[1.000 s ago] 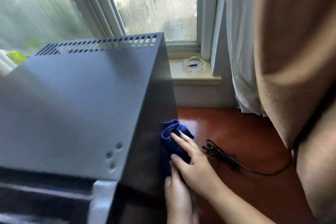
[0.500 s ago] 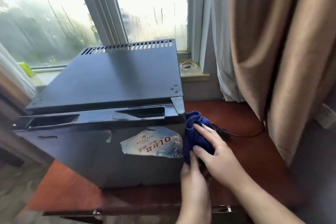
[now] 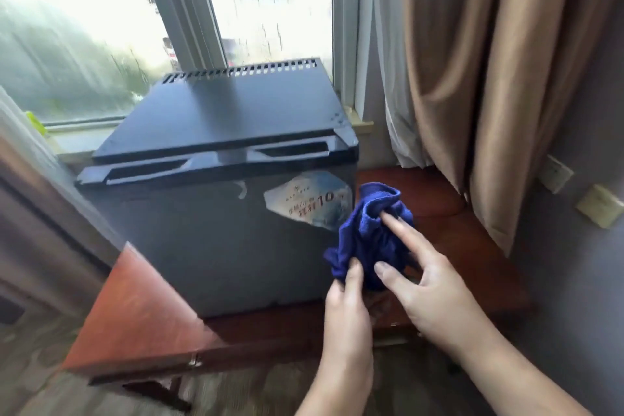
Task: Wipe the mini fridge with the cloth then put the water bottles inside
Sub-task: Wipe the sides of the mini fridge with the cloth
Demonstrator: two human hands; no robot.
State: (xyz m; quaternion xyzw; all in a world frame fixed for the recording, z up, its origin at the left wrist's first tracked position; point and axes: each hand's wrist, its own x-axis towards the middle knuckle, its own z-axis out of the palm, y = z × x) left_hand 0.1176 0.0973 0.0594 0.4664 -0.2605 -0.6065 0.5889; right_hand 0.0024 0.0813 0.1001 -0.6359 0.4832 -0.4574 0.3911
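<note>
Both hands have lifted the cloth off the fridge's right side since half a second ago, and the view has drawn back to show the whole front. Largest in view, the mini fridge [image 3: 223, 213] stands shut on the red-brown surface [image 3: 141, 314] under the window, a torn sticker [image 3: 309, 201] at the right of its door. Just beside the door's right edge is the blue cloth [image 3: 368, 240], bunched and held in the air. The left hand [image 3: 347, 311] pinches its lower fold, fingers together on the fabric. The right hand [image 3: 435, 294] has its fingers spread, one fingertip pushed into the folds. No water bottles are in view. The step looks like regathering the cloth; it would go best folded into a flat pad, then pressed across the door in overlapping strokes, going gently over the sticker's loose edge.
</note>
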